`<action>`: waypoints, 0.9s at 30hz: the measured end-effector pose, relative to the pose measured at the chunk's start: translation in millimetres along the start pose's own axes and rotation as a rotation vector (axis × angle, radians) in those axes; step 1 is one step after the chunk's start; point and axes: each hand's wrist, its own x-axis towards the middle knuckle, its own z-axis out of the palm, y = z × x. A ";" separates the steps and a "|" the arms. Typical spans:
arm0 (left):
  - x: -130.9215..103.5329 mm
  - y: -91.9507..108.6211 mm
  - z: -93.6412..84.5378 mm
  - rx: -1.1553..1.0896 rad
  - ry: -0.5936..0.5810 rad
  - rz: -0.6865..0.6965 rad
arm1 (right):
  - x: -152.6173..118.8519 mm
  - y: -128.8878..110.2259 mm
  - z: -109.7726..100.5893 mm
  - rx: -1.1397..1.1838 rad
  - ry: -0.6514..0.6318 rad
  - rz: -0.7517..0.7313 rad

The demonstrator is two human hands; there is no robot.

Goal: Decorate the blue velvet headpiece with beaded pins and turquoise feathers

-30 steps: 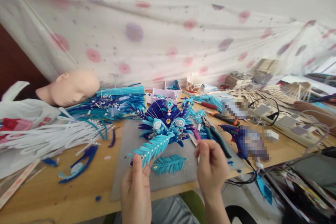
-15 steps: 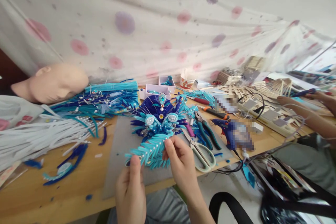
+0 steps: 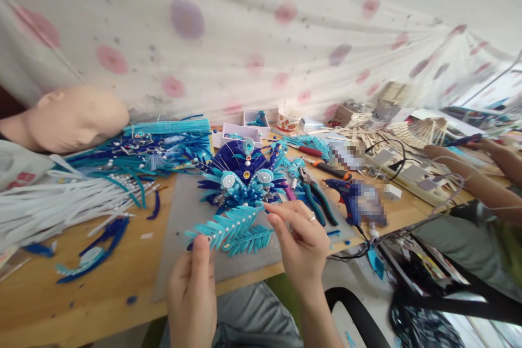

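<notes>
Beaded turquoise frond (image 3: 228,227): held up over the near part of the grey mat (image 3: 168,269), in front of the blue headpiece (image 3: 247,174); pearls run along its spine; slightly tilted, right end higher.
Left hand (image 3: 193,280): closed on the frond's lower left end, thumb on top; firm pinch by the look of it.
Right hand (image 3: 304,242): at the frond's right tip; thumb and index nearly together, ring on one finger; can't tell if they grip the tip or sit just beside it, detail too small.
Second frond (image 3: 250,240): flat on the mat, partly overlapped by the held one from this view.
Headpiece: on the mat's far part; dark blue centre, round pearl clusters either side, gem on top.
Tools, right side: pliers (image 3: 318,198) beyond the right hand, jaws pointing away; glue gun (image 3: 345,193) to the right of them, partly pixelated.
Table (image 3: 104,310), left side: white strips (image 3: 69,204) in a loose bundle; mannequin head (image 3: 75,119) on its side behind them.
Far right: another person's forearms (image 3: 460,174) reach in over the table.
</notes>
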 end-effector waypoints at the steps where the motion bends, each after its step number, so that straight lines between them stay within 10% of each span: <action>1: 0.4 -2.3 -3.9 0.040 0.006 0.006 | 0.2 -1.1 2.4 0.010 -0.040 -0.014; 21: 10.2 -12.1 -16.2 0.217 -0.021 0.130 | 5.1 17.8 -9.7 -0.156 0.006 0.032; 27: 7.9 -8.0 -18.4 0.335 -0.046 0.170 | 5.3 13.2 -17.3 -0.107 -0.194 -0.128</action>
